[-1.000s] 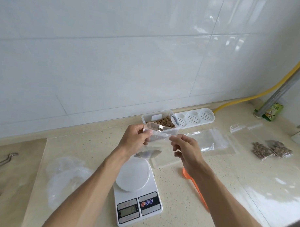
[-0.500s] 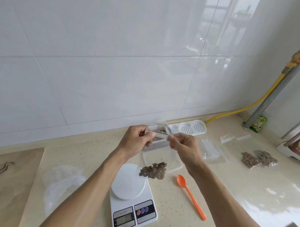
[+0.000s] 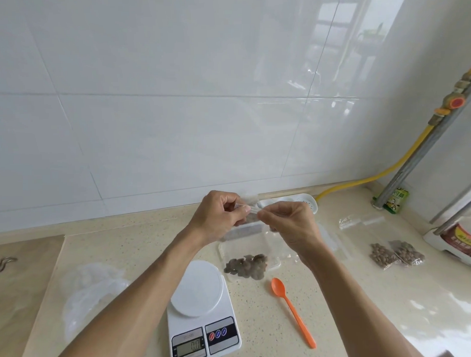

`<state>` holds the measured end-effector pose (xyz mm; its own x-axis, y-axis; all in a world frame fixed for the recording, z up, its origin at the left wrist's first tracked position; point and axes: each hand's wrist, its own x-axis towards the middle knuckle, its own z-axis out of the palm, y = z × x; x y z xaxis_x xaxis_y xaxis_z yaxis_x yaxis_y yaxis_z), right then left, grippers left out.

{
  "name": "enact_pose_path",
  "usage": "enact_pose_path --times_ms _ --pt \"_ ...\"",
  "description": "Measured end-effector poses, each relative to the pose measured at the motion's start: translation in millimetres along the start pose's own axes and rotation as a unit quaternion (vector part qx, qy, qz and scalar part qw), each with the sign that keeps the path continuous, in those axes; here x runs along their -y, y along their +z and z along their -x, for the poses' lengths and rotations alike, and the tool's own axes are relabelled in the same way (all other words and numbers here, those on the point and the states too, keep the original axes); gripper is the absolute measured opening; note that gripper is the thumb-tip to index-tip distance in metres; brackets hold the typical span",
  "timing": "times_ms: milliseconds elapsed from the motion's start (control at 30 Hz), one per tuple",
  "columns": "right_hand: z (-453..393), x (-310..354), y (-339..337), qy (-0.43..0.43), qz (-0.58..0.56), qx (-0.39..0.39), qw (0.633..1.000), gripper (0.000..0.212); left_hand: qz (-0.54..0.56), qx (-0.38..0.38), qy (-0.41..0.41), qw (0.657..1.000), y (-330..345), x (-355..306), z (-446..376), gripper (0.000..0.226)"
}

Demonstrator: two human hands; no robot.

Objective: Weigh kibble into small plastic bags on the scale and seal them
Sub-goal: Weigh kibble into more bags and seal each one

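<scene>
My left hand (image 3: 222,216) and my right hand (image 3: 289,222) pinch the top strip of a clear small plastic bag (image 3: 247,247), held up above the counter. Brown kibble (image 3: 245,266) sits in the bag's hanging bottom. Below and to the left stands the white scale (image 3: 201,313) with its round platform bare and the display lit. An orange spoon (image 3: 292,310) lies on the counter right of the scale. The kibble tub (image 3: 241,229) is mostly hidden behind the bag and hands. Two filled bags (image 3: 394,254) lie at the right.
A white perforated lid (image 3: 304,200) lies against the wall behind my hands. Empty clear bags (image 3: 361,222) lie at the right, crumpled plastic (image 3: 91,290) at the left. A yellow hose, grey pipe and a white rack with packets (image 3: 461,242) occupy the right corner.
The hands have come closer together along the bag's top strip. The bag with kibble hangs lower in view as the camera tilted up and the scene shifted.
</scene>
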<state>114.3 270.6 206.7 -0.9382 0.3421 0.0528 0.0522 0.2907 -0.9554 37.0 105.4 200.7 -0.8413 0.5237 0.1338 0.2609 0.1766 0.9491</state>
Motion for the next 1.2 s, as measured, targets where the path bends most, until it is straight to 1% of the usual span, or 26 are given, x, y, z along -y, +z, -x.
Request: enact_pose_path --times_ms 67,200,267,333,433,533,600,700,800,967,1067,1133,1200 --pt "0 0 -6 -0.009 0.005 0.008 1.000 0.016 0.016 0.014 0.000 1.000 1 -3 -1 0.017" --pt "4 -3 -13 -0.013 0.010 0.022 1.000 0.015 0.012 0.063 0.005 0.998 14 -13 -5 0.018" --pt "6 -6 -17 -0.006 -0.017 0.016 1.000 0.015 -0.007 0.063 0.020 0.998 24 -15 -9 0.018" --pt "7 -13 -27 0.012 -0.052 -0.005 0.999 0.014 -0.022 0.047 0.028 0.998 35 -13 -14 0.015" --pt "4 -30 -49 0.043 -0.085 -0.027 0.995 0.013 -0.019 0.033 0.013 0.999 50 -7 -26 0.015" --pt "-5 -47 -70 0.049 -0.076 -0.028 0.995 0.013 -0.008 0.061 -0.018 0.998 70 -7 -41 0.019" --pt "-13 -57 -83 0.049 -0.081 -0.023 0.995 0.014 -0.025 0.086 -0.022 0.996 85 -9 -53 0.016" --pt "-25 -72 -108 0.046 -0.084 -0.014 0.995 0.013 -0.067 0.093 0.001 0.993 111 -12 -73 0.014" --pt "-39 -87 -139 0.049 -0.097 -0.017 0.994 0.014 -0.076 0.082 0.006 0.994 141 -16 -94 0.014" --pt "-65 -116 -191 0.063 -0.118 -0.059 0.989 0.017 -0.083 0.091 -0.032 0.992 187 -17 -134 0.012" --pt "-80 -135 -219 0.090 -0.147 -0.081 0.982 0.023 -0.112 0.090 -0.018 0.989 213 -16 -158 0.014" --pt "-86 -147 -236 0.098 -0.166 -0.085 0.978 0.023 -0.108 0.094 -0.013 0.990 234 -19 -174 0.013" --pt "-89 -161 -255 0.104 -0.160 -0.080 0.978 0.023 -0.069 0.108 -0.027 0.991 256 -21 -189 0.012"
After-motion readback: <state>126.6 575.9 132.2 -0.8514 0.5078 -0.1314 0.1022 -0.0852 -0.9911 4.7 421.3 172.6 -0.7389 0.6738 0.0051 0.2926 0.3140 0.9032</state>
